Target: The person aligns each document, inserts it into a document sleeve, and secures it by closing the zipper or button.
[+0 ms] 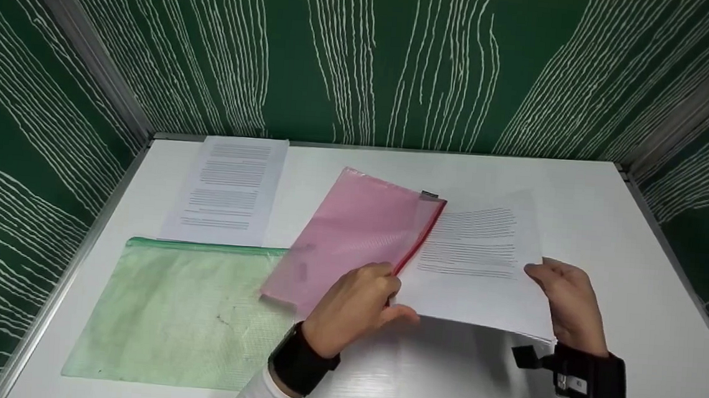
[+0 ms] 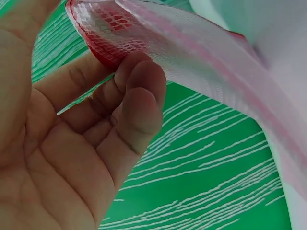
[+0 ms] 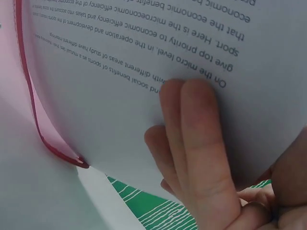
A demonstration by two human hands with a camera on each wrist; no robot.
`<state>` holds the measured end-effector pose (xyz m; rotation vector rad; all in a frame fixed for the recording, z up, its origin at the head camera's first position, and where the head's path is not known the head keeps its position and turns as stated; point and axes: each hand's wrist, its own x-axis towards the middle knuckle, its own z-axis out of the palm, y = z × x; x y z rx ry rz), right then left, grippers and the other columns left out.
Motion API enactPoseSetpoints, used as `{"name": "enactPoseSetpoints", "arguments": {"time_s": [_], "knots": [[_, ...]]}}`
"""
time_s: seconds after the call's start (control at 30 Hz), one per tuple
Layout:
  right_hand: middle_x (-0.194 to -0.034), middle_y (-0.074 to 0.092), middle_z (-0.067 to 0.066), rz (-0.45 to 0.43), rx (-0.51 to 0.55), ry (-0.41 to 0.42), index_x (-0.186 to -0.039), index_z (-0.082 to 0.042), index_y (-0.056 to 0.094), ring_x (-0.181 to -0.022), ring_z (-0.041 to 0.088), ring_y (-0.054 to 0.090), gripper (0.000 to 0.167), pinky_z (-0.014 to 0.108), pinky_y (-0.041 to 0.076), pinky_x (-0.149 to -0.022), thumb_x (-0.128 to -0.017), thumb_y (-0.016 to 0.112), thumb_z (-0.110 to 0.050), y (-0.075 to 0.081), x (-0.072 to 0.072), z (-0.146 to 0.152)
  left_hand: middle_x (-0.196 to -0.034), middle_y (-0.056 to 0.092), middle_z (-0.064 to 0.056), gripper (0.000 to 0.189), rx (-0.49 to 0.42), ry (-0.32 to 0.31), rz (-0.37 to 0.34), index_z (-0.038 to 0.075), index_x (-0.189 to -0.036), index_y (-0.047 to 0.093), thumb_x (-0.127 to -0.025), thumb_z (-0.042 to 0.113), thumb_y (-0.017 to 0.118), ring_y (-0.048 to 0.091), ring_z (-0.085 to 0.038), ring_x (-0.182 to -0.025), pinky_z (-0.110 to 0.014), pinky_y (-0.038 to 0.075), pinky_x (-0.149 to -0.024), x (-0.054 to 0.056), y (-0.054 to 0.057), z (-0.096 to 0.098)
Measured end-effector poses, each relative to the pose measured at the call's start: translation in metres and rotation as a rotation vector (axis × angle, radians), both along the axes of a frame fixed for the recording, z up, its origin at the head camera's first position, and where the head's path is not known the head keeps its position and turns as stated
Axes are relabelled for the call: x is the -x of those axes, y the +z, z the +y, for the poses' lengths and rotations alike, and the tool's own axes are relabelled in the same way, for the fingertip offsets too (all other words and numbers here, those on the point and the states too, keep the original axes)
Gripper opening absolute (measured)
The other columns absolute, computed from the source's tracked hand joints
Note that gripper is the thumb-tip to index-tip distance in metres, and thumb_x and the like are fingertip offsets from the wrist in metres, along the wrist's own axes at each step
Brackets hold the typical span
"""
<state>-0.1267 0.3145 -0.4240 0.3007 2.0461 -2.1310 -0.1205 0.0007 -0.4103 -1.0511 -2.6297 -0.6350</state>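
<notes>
My left hand grips the lower corner of a pink mesh zipper pouch by its red-zippered edge. In the left wrist view, curled fingertips hold that red edge, and the pouch mouth gapes beside them. Printed paper sheets lie against the opening, their left edge at the red zipper. At the right side of the sheets, my right hand pinches them, thumb on top. Seen from the right wrist, straight fingers lie along the underside of the printed paper. The sheets' front edge is raised above the table.
A green zipper pouch lies flat at the left, partly under the pink one. Behind it, a printed sheet rests near the table's back edge. Green walls with white lines border the white table at the back and sides.
</notes>
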Motion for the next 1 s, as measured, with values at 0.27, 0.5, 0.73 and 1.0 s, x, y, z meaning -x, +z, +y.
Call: {"name": "enactPoseSetpoints", "arguments": {"time_s": [0.27, 0.5, 0.73, 1.0], "knots": [[-0.094, 0.068, 0.001, 0.024, -0.057, -0.033, -0.131, 0.015, 0.033, -0.077, 0.02, 0.068, 0.048, 0.036, 0.054, -0.057, -0.096, 0.043, -0.017, 0.002, -0.001, -0.003, -0.058, 0.037, 0.005, 0.029, -0.012, 0.073, 0.074, 0.012, -0.051, 0.046, -0.074, 0.003, 0.061, 0.031, -0.005, -0.053, -0.016, 0.029, -0.047, -0.001, -0.004, 0.005], [-0.095, 0.068, 0.001, 0.089, -0.054, -0.102, -0.13, 0.016, 0.034, -0.077, 0.02, 0.068, 0.047, 0.036, 0.054, -0.055, -0.095, 0.044, -0.013, 0.008, -0.005, -0.014, -0.053, 0.036, 0.004, 0.026, -0.032, 0.19, -0.002, 0.011, -0.047, 0.045, -0.061, -0.009, 0.056, 0.029, -0.003, -0.051, -0.017, 0.023, -0.043, -0.006, -0.007, 0.013], [-0.1, 0.066, 0.001, 0.151, -0.109, -0.15, -0.127, 0.017, 0.04, -0.082, 0.016, 0.067, 0.042, 0.031, 0.054, -0.059, -0.093, 0.043, -0.009, 0.003, -0.001, -0.029, -0.055, 0.041, 0.002, 0.022, -0.076, 0.22, 0.057, 0.01, -0.053, 0.051, -0.064, -0.006, 0.06, 0.04, -0.005, -0.049, -0.017, 0.03, -0.044, -0.005, -0.01, 0.018], [-0.106, 0.064, 0.002, 0.163, -0.084, -0.082, -0.13, 0.015, 0.038, -0.088, 0.015, 0.066, 0.045, 0.03, 0.054, -0.065, -0.095, 0.044, -0.013, -0.002, 0.003, -0.032, -0.06, 0.045, 0.002, 0.024, -0.136, 0.23, -0.047, 0.004, -0.088, 0.051, -0.068, -0.006, 0.06, 0.042, -0.007, -0.053, -0.018, 0.033, -0.046, -0.004, -0.009, 0.021]]}}
